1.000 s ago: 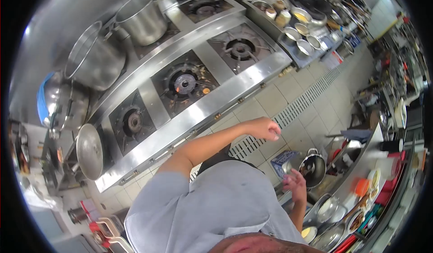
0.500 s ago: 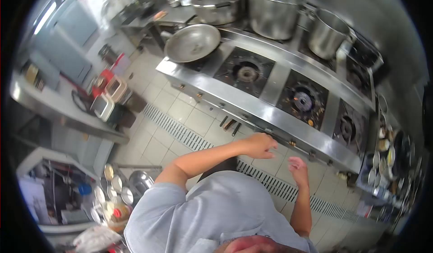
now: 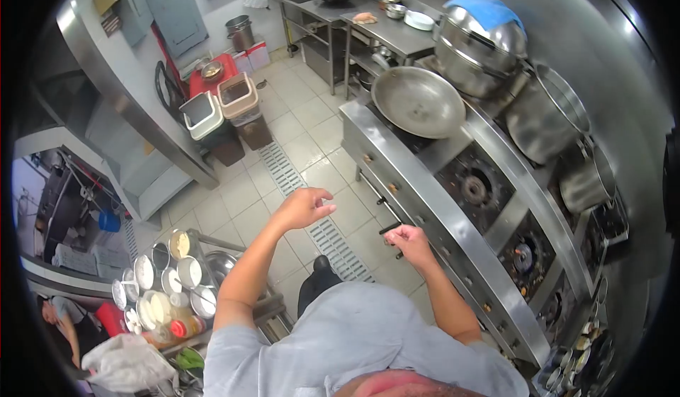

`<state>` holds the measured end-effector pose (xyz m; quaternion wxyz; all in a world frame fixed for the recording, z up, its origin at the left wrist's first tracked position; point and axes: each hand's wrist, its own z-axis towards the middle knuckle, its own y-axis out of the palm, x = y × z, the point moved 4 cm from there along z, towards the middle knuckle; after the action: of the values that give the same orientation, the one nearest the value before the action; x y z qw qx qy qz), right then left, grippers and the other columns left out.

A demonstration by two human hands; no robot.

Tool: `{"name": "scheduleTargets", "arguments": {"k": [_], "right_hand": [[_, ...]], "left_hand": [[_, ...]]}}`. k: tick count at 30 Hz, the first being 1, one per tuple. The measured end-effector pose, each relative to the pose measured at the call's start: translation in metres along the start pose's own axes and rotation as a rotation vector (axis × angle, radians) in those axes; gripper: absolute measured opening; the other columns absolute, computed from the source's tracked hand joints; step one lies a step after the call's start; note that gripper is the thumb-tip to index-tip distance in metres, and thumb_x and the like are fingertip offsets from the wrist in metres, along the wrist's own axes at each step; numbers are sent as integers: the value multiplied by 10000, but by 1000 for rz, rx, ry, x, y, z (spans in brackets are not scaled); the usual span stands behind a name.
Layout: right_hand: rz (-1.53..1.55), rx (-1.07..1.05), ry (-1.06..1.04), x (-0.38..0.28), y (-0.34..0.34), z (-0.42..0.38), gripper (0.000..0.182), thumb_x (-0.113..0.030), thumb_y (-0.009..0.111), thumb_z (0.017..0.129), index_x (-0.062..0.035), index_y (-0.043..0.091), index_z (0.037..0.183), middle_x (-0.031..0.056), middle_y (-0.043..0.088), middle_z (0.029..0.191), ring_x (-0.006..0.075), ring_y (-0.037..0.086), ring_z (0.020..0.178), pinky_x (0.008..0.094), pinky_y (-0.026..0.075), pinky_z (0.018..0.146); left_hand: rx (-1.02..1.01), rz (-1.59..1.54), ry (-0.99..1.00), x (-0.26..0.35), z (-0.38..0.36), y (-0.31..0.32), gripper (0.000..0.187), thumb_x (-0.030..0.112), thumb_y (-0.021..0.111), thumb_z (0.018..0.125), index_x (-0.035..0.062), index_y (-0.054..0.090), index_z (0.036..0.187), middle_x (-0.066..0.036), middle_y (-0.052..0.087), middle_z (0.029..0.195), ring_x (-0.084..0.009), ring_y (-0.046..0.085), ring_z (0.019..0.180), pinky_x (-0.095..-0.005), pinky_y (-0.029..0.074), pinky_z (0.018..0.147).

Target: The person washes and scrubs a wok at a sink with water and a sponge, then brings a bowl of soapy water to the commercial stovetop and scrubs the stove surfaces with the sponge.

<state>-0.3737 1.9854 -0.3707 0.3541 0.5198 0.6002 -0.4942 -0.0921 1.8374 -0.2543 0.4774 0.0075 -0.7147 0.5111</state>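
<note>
My left hand (image 3: 306, 208) is held out over the tiled floor and the drain grate (image 3: 338, 247), fingers loosely bent and apart, with nothing in it. Close to the front of the steel stove (image 3: 443, 237) is my right hand (image 3: 409, 245), its fingers curled together beside a black handle-like piece (image 3: 389, 228). Whether the fingertips touch that piece or hold something small cannot be made out. A large pan (image 3: 418, 101) rests on the stove's near-left end, beyond both hands.
Large pots (image 3: 549, 114) line the stove's back. Bins (image 3: 237, 96) stand ahead on the left. A steel table (image 3: 404, 36) is past the stove. At lower left are containers (image 3: 145, 273), a white cloth (image 3: 131, 361) and another person (image 3: 67, 322).
The view has turned left, bringing the bins and far table nearer the middle. My right hand has gone from spread fingers to curled ones near the stove front. My left hand stays open.
</note>
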Motion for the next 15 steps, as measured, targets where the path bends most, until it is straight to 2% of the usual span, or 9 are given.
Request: {"name": "scheduleTargets", "arguments": {"k": [2, 5, 8, 12, 15], "right_hand": [[14, -59, 46, -41, 36, 52, 188, -192, 695, 896, -20, 698, 973, 9, 690, 836, 67, 607, 759, 245, 489, 672], [41, -78, 25, -84, 78, 134, 194, -202, 691, 900, -26, 697, 979, 7, 690, 840, 77, 613, 757, 249, 487, 668], [53, -86, 38, -122, 110, 196, 191, -196, 681, 909, -30, 690, 1004, 22, 696, 900, 97, 629, 805, 263, 499, 687], [71, -136, 92, -144, 137, 280, 185, -164, 667, 919, -20, 674, 1035, 48, 703, 993, 121, 642, 861, 268, 506, 716], [98, -195, 137, -146, 152, 348, 213, -177, 672, 911, -20, 670, 1056, 54, 703, 1008, 126, 644, 881, 275, 506, 738]], "left_hand": [[103, -33, -61, -40, -4, -43, 366, 322, 688, 891, 31, 675, 1113, -128, 678, 817, -222, 642, 715, -345, 519, 676], [116, -74, -145, -92, -4, -96, 357, 335, 687, 879, 36, 690, 1074, -150, 699, 824, -279, 664, 730, -371, 526, 692], [125, -148, -236, -142, 10, -125, 346, 322, 693, 875, 38, 691, 1073, -146, 701, 814, -272, 665, 723, -369, 524, 690], [90, -159, -151, -193, 66, -146, 347, 317, 677, 896, 32, 674, 1093, -139, 699, 798, -257, 661, 702, -361, 522, 668], [45, -120, -115, -225, 131, -158, 352, 334, 673, 895, 35, 672, 1081, -155, 700, 815, -298, 670, 728, -378, 528, 677]]}}
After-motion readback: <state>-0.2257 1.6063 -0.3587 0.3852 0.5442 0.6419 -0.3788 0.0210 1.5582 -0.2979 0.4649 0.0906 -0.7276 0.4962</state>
